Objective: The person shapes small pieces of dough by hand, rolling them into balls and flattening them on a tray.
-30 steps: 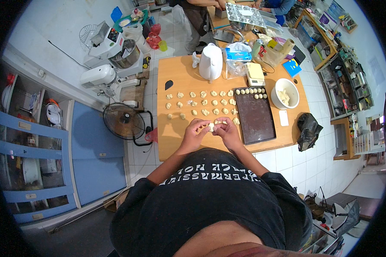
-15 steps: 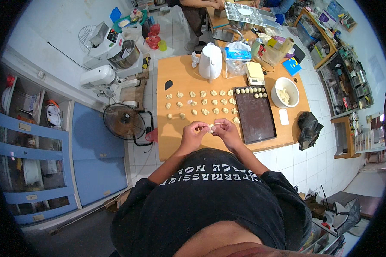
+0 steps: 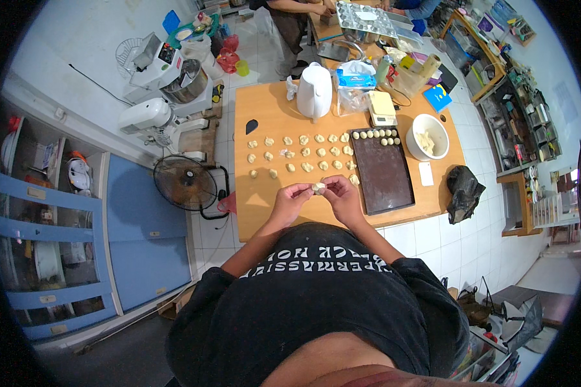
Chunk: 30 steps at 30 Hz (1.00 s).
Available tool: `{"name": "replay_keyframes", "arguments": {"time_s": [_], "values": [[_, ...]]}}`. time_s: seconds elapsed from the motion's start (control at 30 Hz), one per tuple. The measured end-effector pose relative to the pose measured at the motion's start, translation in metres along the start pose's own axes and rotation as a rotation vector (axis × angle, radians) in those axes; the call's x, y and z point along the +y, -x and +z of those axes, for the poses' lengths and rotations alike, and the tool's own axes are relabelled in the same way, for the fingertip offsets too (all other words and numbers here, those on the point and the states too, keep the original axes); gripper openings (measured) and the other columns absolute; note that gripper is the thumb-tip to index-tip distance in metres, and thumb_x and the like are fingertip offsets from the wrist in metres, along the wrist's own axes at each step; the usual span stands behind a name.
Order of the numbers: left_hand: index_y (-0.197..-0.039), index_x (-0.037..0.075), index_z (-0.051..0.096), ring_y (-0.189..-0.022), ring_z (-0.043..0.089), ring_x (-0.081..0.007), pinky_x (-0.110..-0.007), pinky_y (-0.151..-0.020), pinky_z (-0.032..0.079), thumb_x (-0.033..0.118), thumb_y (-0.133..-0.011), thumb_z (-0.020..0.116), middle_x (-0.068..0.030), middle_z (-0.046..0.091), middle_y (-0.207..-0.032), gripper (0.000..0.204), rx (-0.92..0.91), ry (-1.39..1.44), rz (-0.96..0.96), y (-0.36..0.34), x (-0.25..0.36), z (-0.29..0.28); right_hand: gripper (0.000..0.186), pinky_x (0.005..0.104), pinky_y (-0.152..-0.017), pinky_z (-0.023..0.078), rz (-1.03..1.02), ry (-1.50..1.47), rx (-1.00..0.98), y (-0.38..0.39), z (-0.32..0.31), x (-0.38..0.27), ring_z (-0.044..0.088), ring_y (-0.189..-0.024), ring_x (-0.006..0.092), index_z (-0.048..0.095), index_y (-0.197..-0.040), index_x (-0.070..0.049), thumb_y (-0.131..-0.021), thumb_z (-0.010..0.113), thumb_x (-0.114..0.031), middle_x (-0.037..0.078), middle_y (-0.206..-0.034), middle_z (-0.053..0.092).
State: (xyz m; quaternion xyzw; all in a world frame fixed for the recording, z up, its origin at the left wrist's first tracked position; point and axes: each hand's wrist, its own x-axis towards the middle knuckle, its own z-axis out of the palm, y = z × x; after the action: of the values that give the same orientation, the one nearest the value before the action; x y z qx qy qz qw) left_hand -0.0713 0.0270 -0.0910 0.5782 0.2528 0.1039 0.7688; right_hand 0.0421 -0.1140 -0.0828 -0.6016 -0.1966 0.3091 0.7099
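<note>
Just below the frame's center, the left hand (image 3: pixel 289 201) and right hand (image 3: pixel 344 197) pinch a pale piece of dough (image 3: pixel 318 187) between their fingertips. Its long axis (fingers partly cover it) seems to run roughly left to right.

Pale walls (image 3: pixel 55 80) and white square floor tiles (image 3: pixel 426 242) frame the kitchen workroom I watch remotely. A cabinet with blue doors (image 3: pixel 148 261) and glazed panels lines the left side; cluttered shelving (image 3: pixel 519 126) and a wood-framed rack (image 3: pixel 481 45) run along the right. A wood-topped table (image 3: pixel 265 103) stands mid-room, a second table (image 3: pixel 327 30) beyond. At far right, I see a bright glow (image 3: pixel 571 179), its source unclear.
</note>
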Motion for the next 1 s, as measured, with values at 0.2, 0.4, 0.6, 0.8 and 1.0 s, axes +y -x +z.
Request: {"name": "replay_keyframes", "arguments": {"time_s": [0.2, 0.4, 0.6, 0.8, 1.0], "values": [[-0.112, -0.002, 0.071, -0.078, 0.057, -0.0087, -0.024, -0.069, 0.045, 0.011, -0.097, 0.068, -0.0042, 0.07, -0.096, 0.02, -0.017, 0.332, -0.168, -0.004, -0.012, -0.012, 0.024, 0.0288, -0.087, 0.056, -0.101, 0.208, -0.036, 0.0, 0.001, -0.002, 0.069, -0.093, 0.0149, 0.062, -0.113, 0.001, -0.091, 0.072, 0.003, 0.009, -0.102, 0.07], [-0.127, 0.001, 0.06, -0.074, 0.056, -0.0071, -0.021, -0.068, 0.043, 0.009, -0.096, 0.071, -0.0013, 0.066, -0.086, 0.034, -0.039, 0.388, -0.079, -0.003, -0.01, -0.009, 0.037, 0.0291, -0.088, 0.056, -0.015, -0.135, 0.004, -0.004, 0.007, -0.015, 0.066, -0.096, 0.0146, 0.059, -0.123, 0.0, -0.089, 0.071, 0.007, 0.008, -0.101, 0.069], [-0.139, 0.003, 0.046, -0.084, 0.063, -0.0095, -0.022, -0.076, 0.048, 0.005, -0.094, 0.072, -0.0097, 0.072, -0.097, 0.052, 0.017, 0.259, 0.048, -0.002, 0.003, -0.005, 0.024, 0.0279, -0.086, 0.055, 0.145, -0.145, -0.055, -0.005, -0.001, -0.002, 0.066, -0.091, 0.0132, 0.064, -0.115, 0.003, -0.092, 0.071, 0.002, 0.006, -0.098, 0.07], [-0.141, 0.003, 0.046, -0.092, 0.064, -0.011, -0.025, -0.083, 0.05, 0.003, -0.091, 0.073, -0.0108, 0.072, -0.101, 0.057, 0.074, 0.102, 0.128, -0.002, -0.001, -0.006, 0.009, 0.0266, -0.084, 0.054, 0.195, -0.071, -0.061, -0.006, -0.003, -0.001, 0.066, -0.087, 0.012, 0.068, -0.1, 0.001, -0.092, 0.072, -0.002, 0.004, -0.095, 0.071], [-0.141, 0.002, 0.046, -0.097, 0.065, -0.0134, -0.027, -0.087, 0.051, 0.002, -0.09, 0.073, -0.011, 0.072, -0.104, 0.058, 0.031, 0.015, 0.092, -0.007, -0.009, -0.01, 0.015, 0.0273, -0.085, 0.055, 0.166, -0.119, 0.002, -0.006, 0.001, 0.0, 0.067, -0.089, 0.0126, 0.066, -0.102, -0.001, -0.089, 0.073, 0.003, 0.004, -0.096, 0.07]]}}
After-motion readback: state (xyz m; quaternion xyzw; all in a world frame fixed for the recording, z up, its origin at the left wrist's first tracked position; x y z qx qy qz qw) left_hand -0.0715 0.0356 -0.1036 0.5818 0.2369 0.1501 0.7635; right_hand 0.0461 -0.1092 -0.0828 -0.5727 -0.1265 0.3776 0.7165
